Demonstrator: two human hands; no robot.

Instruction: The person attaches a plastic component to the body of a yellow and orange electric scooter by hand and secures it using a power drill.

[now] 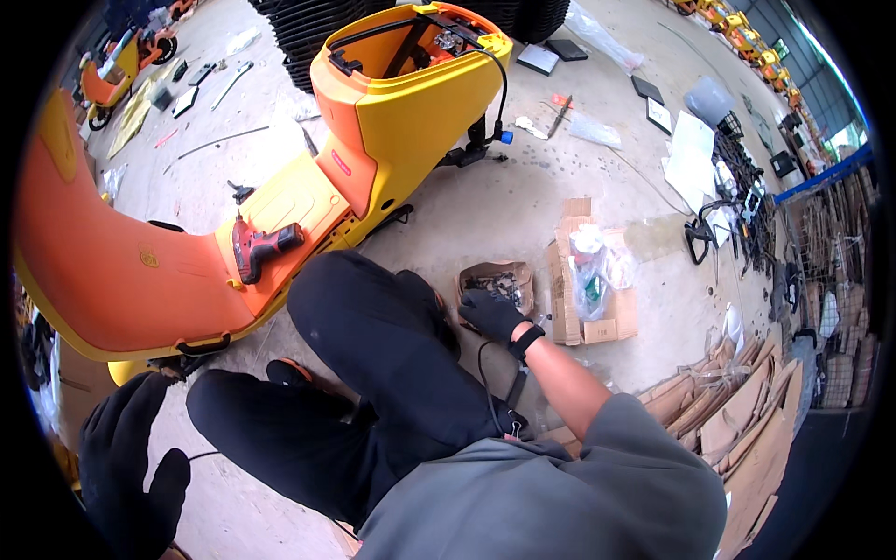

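My right hand (492, 313), in a black glove, reaches to a small open cardboard box (527, 280) of small dark parts on the floor. Its fingertips point down at the box's near side and are hidden from view. At the lower left, my left hand (126, 457), also gloved in black, is raised with fingers extended and thumb apart, holding nothing. It is close to the lower edge of an orange and yellow scooter (411, 121). A red and black cordless drill (271, 247) lies on the scooter's footboard.
Right of the small box stands a larger open carton (565, 289) with plastic bags. Flattened cardboard (747, 401) is stacked at the lower right. Black cables and parts (747, 196) lie farther right. Black stacked pieces (303, 47) stand behind the scooter.
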